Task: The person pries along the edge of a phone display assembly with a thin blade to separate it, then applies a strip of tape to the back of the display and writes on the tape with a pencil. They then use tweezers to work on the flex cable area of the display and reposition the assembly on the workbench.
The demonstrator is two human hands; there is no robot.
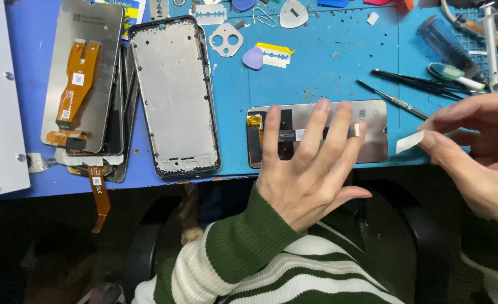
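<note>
Near the front edge of the blue work mat (pixel 327 62) lies a phone display panel (pixel 373 132), back side up. Across it the left hand (pixel 308 169) rests palm down, wrist low, fingers straight and spread — pressing, not gripping. Off to the right, the right hand (pixel 479 152) hovers with palm turned up, thumb and forefinger pinching a small white strip (pixel 409 142) just beside the panel's right end. Farther left sits an empty phone frame (pixel 173 95), then stacked screens (pixel 85 79) — orange flex cables showing.

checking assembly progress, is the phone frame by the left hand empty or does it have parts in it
Empty: the phone frame lies flat on the blue mat, showing only bare grey metal inside.
</note>
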